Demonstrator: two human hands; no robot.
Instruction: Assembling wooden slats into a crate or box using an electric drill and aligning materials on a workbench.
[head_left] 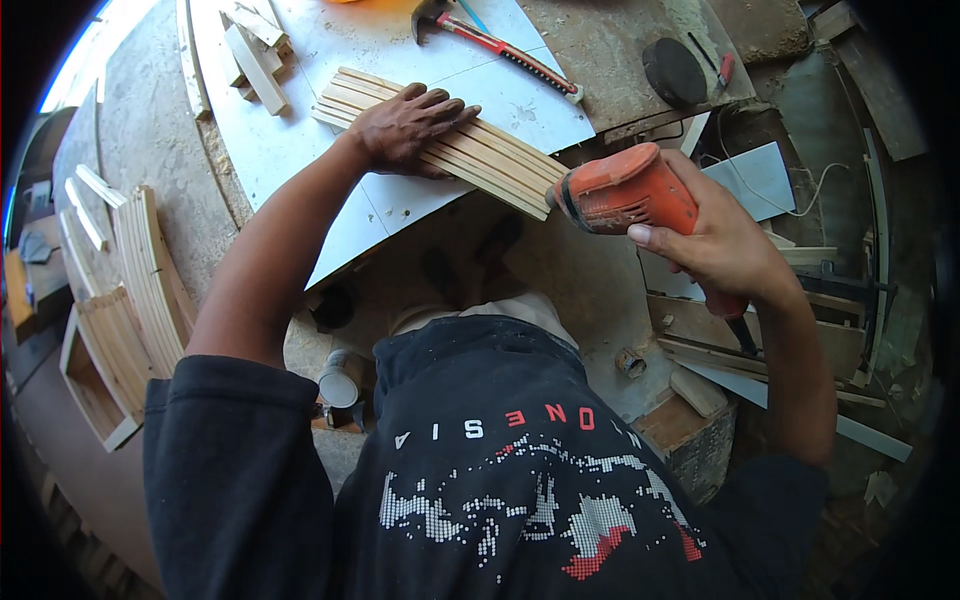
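Observation:
A bundle of light wooden slats [505,165], laid side by side, rests on the white board and reaches past its near edge. My left hand [412,130] lies across the middle of the slats and holds them, fingers over the top. At their right end, an orange power drill [635,190] is in the closed grip of my right hand [735,240]. The drill's nose points left at the slat ends and sits very close to them; I cannot tell whether it touches. A black cord hangs from its handle.
Beyond the slats lie a red-handled hammer [490,48] and a dark round disc [674,72]. The white board [350,225] also bears short wood offcuts [255,70]. Stacked curved wooden pieces [150,275] stand at left. Planks and scraps [810,335] crowd the floor at right.

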